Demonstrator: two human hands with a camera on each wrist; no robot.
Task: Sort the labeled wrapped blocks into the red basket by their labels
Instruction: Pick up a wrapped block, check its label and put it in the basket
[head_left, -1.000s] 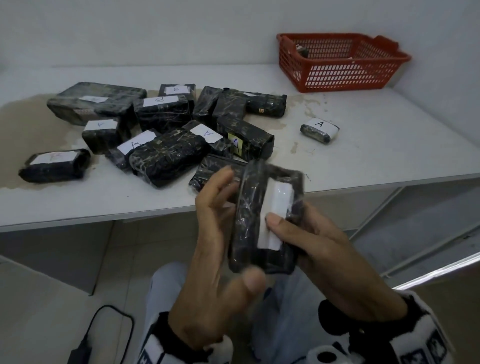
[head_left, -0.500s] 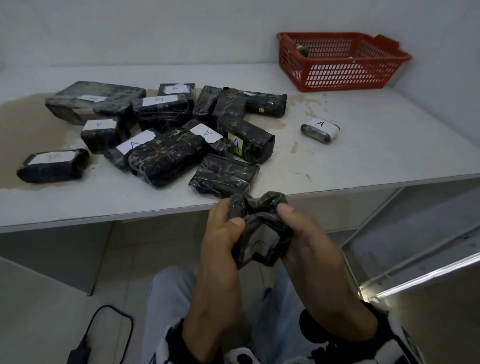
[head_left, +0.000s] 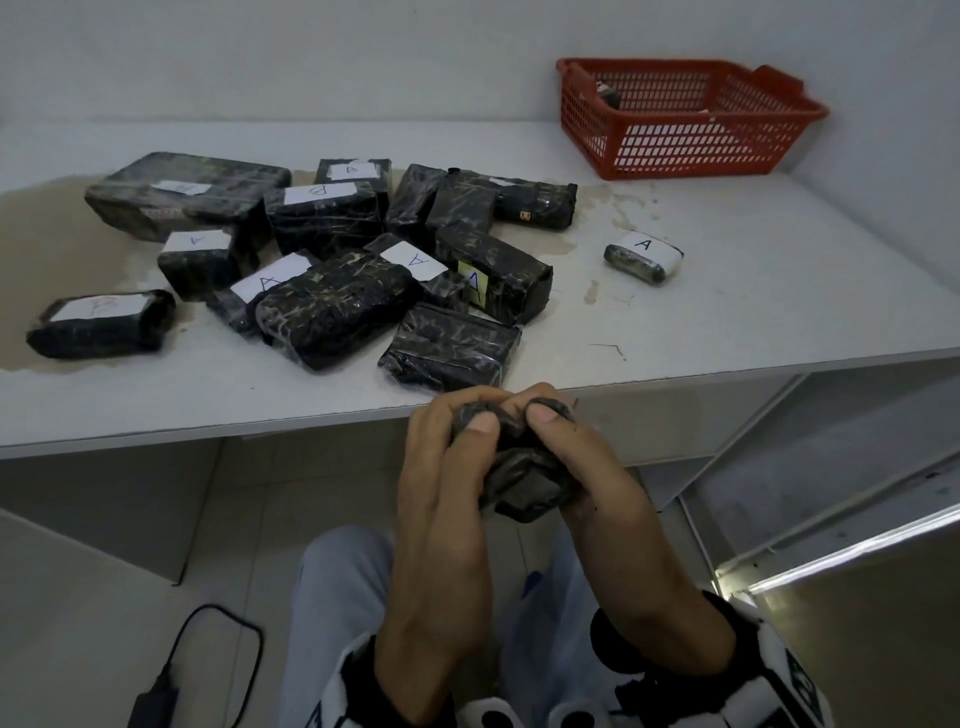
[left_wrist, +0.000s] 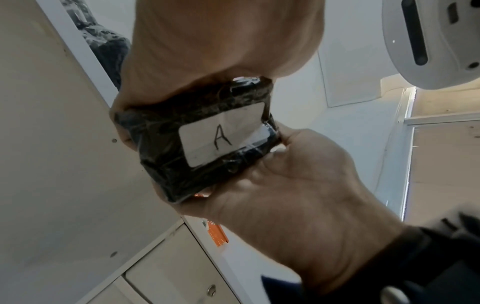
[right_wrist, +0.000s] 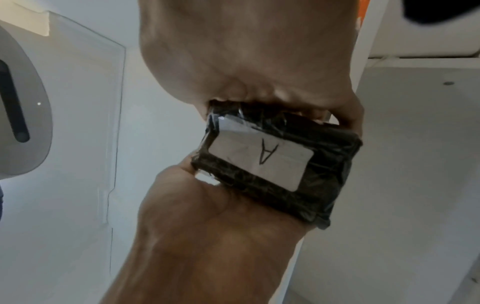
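Note:
Both hands hold one black wrapped block (head_left: 524, 483) just below the table's front edge. My left hand (head_left: 457, 431) grips its left side with the thumb on top. My right hand (head_left: 566, 441) grips its right side the same way. The block's white label faces down, away from the head view. The wrist views show the letter A on the label (left_wrist: 221, 137) (right_wrist: 262, 160). The red basket (head_left: 675, 150) stands at the table's far right corner with a small dark item (head_left: 610, 96) inside.
Several black wrapped blocks (head_left: 332, 306) lie piled on the left half of the white table (head_left: 753, 312), some labelled A or B. A small block marked A (head_left: 644, 257) lies alone toward the basket. A charger and its cable (head_left: 156, 696) lie on the floor.
The block has been turned so its label, seen from above a second ago, now faces down. Both hands have moved up and forward toward the table edge.

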